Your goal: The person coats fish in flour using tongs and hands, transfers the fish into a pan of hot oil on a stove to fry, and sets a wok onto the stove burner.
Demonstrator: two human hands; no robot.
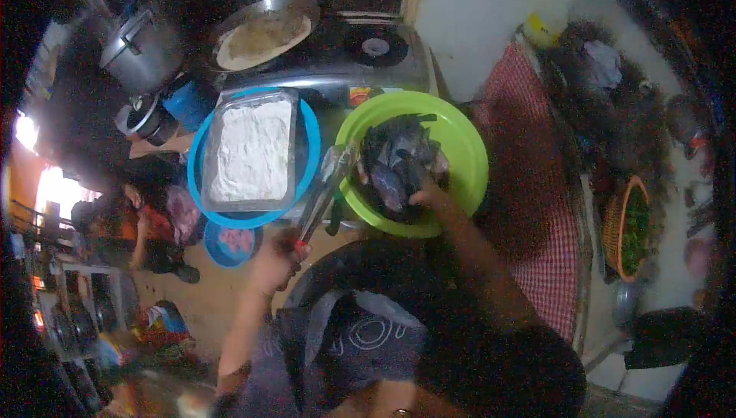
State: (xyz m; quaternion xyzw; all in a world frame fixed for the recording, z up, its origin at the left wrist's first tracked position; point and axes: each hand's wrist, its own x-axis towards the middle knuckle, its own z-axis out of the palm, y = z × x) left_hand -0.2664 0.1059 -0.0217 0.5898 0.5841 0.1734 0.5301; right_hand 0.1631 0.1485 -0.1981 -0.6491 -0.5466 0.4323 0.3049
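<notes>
Tongs point(311, 211) slant upward just left of the frame's centre, their red-ended handles gripped by the left hand point(277, 264), fingers curled round them. Right of them, a green basin point(473, 149) holds dark pieces point(389, 186); the right hand point(431, 194) reaches onto these, its grip unclear. White powder point(251, 149) lies upper left.

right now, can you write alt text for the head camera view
A person's left hand holds metal tongs while the right hand reaches into a lime-green basin of dark fish. To the basin's left, a tray of white powder sits over a blue basin; behind them is a stove.
</notes>
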